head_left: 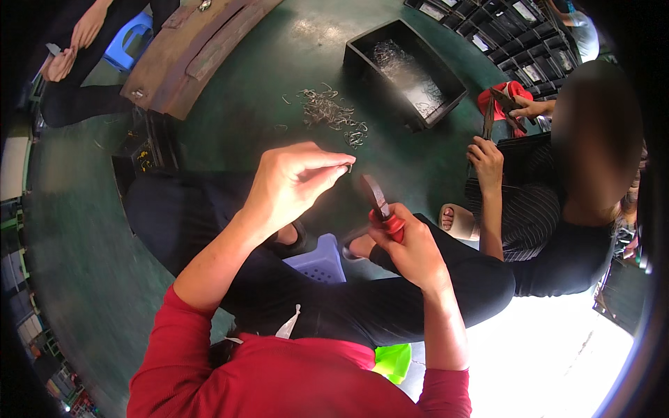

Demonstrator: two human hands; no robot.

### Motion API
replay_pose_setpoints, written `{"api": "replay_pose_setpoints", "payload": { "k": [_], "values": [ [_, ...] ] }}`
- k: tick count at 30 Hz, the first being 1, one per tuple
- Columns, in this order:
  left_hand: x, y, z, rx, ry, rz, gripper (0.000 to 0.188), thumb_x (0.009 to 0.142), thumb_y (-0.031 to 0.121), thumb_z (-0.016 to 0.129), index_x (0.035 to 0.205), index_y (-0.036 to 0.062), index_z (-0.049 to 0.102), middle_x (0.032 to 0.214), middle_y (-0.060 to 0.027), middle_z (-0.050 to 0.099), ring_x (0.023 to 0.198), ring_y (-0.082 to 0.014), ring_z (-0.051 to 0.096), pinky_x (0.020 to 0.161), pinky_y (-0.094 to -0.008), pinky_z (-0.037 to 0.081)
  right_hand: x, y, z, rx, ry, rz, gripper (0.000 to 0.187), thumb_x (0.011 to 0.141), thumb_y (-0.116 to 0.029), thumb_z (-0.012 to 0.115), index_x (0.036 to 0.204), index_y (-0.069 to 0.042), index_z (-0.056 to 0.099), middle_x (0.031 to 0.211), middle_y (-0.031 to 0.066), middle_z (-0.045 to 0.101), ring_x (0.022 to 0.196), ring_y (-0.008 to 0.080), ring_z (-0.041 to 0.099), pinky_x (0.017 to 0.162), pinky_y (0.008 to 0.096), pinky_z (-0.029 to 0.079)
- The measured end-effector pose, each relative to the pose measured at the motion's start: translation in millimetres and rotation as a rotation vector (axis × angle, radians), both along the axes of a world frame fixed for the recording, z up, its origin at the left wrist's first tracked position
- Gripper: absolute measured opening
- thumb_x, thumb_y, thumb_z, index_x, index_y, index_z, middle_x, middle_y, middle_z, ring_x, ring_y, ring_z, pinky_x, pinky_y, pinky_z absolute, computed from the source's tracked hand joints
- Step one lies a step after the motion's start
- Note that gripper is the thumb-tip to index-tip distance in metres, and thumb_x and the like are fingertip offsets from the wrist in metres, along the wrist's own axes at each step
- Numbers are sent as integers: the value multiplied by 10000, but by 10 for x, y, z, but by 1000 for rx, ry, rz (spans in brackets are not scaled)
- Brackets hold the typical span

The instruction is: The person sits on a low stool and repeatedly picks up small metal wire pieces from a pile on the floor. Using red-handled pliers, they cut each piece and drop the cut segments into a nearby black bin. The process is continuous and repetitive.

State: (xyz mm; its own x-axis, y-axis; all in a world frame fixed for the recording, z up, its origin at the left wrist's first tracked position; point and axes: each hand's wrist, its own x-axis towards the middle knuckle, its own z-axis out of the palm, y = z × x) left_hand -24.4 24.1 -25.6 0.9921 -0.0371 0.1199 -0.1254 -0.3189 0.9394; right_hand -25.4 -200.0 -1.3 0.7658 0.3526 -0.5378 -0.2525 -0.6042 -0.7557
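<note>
while the person sits low over the green floor (230, 111), the left hand (289, 182) is raised in front of the knees with thumb and fingertips pinched shut on a small metal piece (348, 168), which pokes out just past the fingers. it is too small to make out its shape. the right hand (411, 247) is closed in a fist around the red handle of a pair of pliers (382, 207), whose dark nose points up and to the left, close to the pinched piece but not yet touching it.

a heap of similar bent wire bits (329, 111) lies on the floor ahead, just left of an open black bin (404, 73) that holds more of them. a wooden board (188, 52) rests at the far left of the floor. to the right another person sits, one hand (486, 157) on a tool of their own.

judging from this, the step in hand is bringing piece and pliers together, with the piece held ready. the next move seems to call for a steady left pinch and a careful line-up of the plier nose on that tiny piece, well clear of the fingertips.
</note>
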Motion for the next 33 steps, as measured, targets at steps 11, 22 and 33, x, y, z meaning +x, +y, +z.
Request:
{"api": "replay_pose_setpoints", "payload": {
  "k": [11, 22, 33],
  "values": [
    [2, 24, 135, -448, 580, -86, 202, 915, 130, 609, 1066, 35, 704, 653, 35, 508, 543, -15, 386, 482, -185, 288, 2, 17, -15, 64, 32, 56, 252, 861, -185, 674, 1031, -12, 606, 798, 91, 612, 699, 138, 563, 670, 282, 454],
    [7, 26, 121, -468, 589, -112, 194, 921, 126, 603, 1063, 42, 705, 654, 47, 485, 544, -12, 364, 485, -178, 272, 13, -7, -4, 73, 51, 69, 254, 864, -188, 676, 1037, -14, 609, 765, 68, 617, 674, 100, 550, 641, 262, 450],
    [-1, 23, 95, -412, 562, -125, 178, 913, 126, 618, 1046, 63, 717, 662, 60, 495, 554, -5, 368, 482, -176, 267, 2, -7, 10, 23, 17, 85, 256, 859, -205, 682, 1018, -19, 608, 788, 112, 640, 718, 165, 602, 704, 302, 471]
  ]
}}
